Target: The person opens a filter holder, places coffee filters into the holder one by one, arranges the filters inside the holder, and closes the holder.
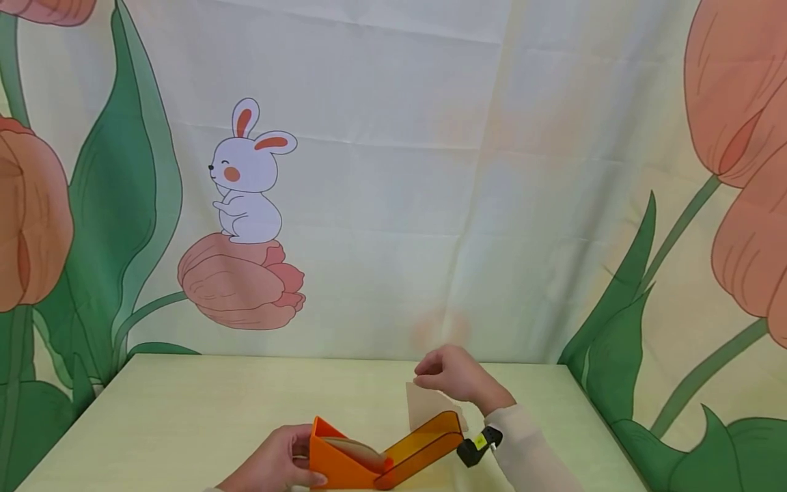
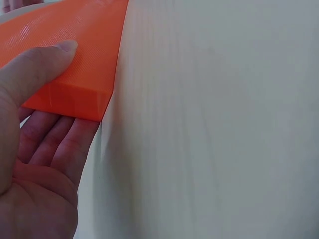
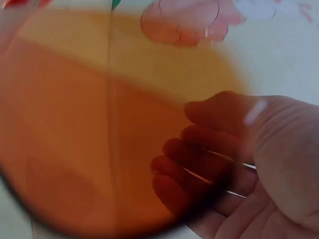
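Note:
My left hand [image 1: 277,456] grips the closed end of an orange holder [image 1: 341,471], thumb on one face and fingers on the opposite side. In the left wrist view the thumb lies flat on the orange holder [image 2: 75,64]. A translucent amber lid [image 1: 424,447] is swung out to the right. Thin tan curved paper [image 1: 353,449] shows inside the holder. Behind the lid, a tan paper piece [image 1: 424,408], resembling a coffee filter, lies on the table. My right hand [image 1: 458,376] hovers at its far edge, fingers loosely bent. Through the amber lid [image 3: 65,124], thumb and fingers look apart, with nothing visible between them.
A pale table [image 1: 215,403] spreads under both hands. A fabric backdrop [image 1: 381,205] printed with a rabbit and tulips hangs behind it. A black wrist camera [image 1: 479,447] on the right wrist sits close beside the lid's end.

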### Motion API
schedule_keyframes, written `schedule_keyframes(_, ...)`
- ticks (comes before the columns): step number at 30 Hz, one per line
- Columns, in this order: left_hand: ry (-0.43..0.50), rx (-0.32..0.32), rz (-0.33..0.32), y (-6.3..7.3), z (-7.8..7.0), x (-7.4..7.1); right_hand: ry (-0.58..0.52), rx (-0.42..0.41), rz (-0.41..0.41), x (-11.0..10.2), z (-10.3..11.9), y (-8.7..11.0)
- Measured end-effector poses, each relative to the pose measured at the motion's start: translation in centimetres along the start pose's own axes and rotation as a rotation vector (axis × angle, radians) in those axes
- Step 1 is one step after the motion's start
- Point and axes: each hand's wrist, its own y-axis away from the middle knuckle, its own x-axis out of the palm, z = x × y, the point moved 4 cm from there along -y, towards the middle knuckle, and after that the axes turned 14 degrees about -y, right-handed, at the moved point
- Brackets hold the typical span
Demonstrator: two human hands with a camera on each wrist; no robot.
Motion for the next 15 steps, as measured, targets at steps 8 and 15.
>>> schedule_keyframes(8,-0.018,0.01,0.0,0.1,0.2,-0.1,-0.006,0.065,-0.06,-0.5,-3.3,-0.6)
schedule_keyframes(15,-0.034,0.005,-0.005,0.2,0.0,-0.1,-0.003,0.154,-0.105,0.1,-6.2,-1.0)
